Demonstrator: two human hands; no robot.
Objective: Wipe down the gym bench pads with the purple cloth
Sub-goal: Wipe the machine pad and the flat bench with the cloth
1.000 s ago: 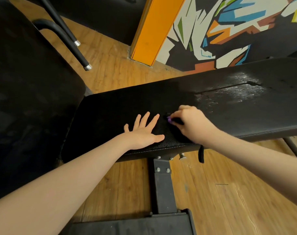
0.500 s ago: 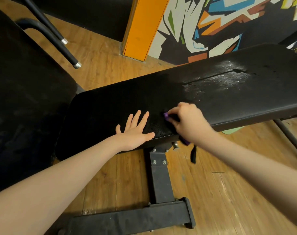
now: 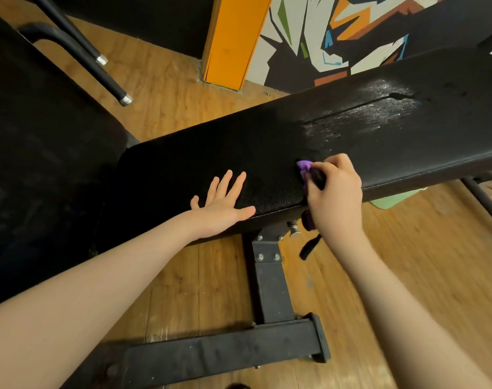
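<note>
Your right hand (image 3: 333, 197) has its fingers (image 3: 339, 161) curled tight around the purple cloth (image 3: 305, 167), bunched so that only a small tuft pokes out past the knuckles on the left side, with another scrap of purple showing below the palm at the pad's front edge. The cloth sits between your fingers and the black bench pad (image 3: 267, 153), pressed against the pad close to its near edge. A dark strap (image 3: 309, 247) hangs down from under this hand.

Your left hand (image 3: 221, 204) lies flat on the same pad, fingers straight and spread, thumb pointing toward the right hand; it holds nothing. The two hands are near each other but apart, with a strip of bare pebbled upholstery between them.

Further right along the pad, beyond your cloth hand, a glossy, wet-looking patch (image 3: 360, 116) catches the light beside a long split in the cover. Below the pad, the black steel upright (image 3: 270, 282) drops to a cross foot (image 3: 225, 352) on the wooden floor (image 3: 407, 262). A second black pad (image 3: 37, 164) fills the left side. Behind stand an orange pillar (image 3: 233, 37) and a painted wall (image 3: 351, 32).
</note>
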